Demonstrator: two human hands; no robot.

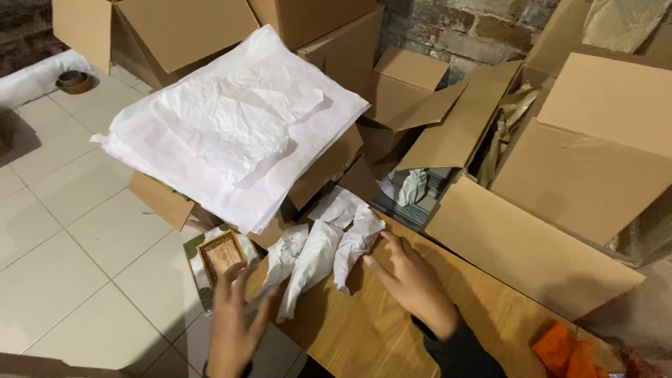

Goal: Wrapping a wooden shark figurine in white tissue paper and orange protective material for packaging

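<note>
**Hands at the paper-wrapped bundles, boxes all around**

Open cardboard boxes (588, 161) crowded the far side, several cut off by the frame's top and right edges; what lay inside them was mostly shadowed. A stack of white tissue sheets (231, 133) rested across one box, its top sheet crumpled. Below, a wooden table (378, 329) ran off the bottom edge, with tiled floor (77, 238) to its left.

Three white paper-wrapped bundles (318, 255) lay side by side at the table's far corner, their contents hidden. The right hand (413, 280) lay flat on the table, fingers spread, fingertips touching the rightmost bundle. The left hand (234, 325), blurred and partly cut off, was open with fingers apart just beside the leftmost bundle, holding nothing.

A small framed picture (220, 253) lay beyond it, partly covered. Something orange (567, 353) showed at the lower right, hard to make out.
</note>
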